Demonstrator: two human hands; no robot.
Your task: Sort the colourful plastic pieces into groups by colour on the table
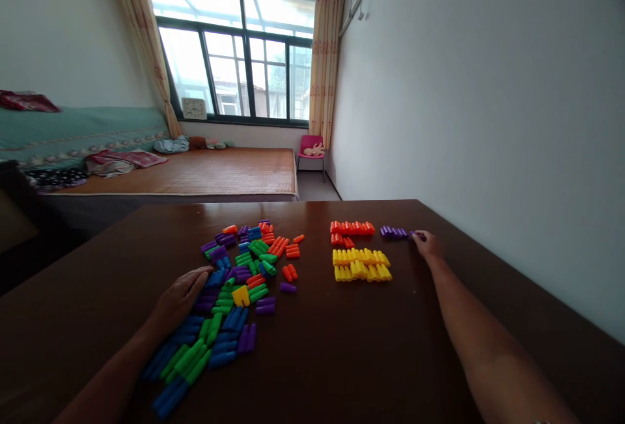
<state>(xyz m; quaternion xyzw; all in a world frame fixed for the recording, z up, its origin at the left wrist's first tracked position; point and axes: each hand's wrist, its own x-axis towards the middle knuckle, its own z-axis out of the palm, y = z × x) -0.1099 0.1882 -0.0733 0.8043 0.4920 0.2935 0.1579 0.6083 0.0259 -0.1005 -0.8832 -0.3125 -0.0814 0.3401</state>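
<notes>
My right hand (428, 244) pinches a purple piece (415, 235) at the right end of a short purple row (394, 232). Left of that row lie orange-red pieces (352, 228) lined up, and below them two rows of yellow pieces (361, 257). My left hand (185, 287) rests at the left edge of a loose pile of blue, green, purple and orange pieces (241, 274), fingertips by a blue piece (215, 279). Its fingers lie stretched out, and no piece shows in its grasp. One yellow piece (241, 296) lies within the pile.
The dark brown table (312, 359) reaches to a wall (463, 85) at the right. Beyond its far edge are a bed (224, 170) and a pink chair (311, 145) with a soft toy. A few orange and purple pieces lie apart, right of the pile.
</notes>
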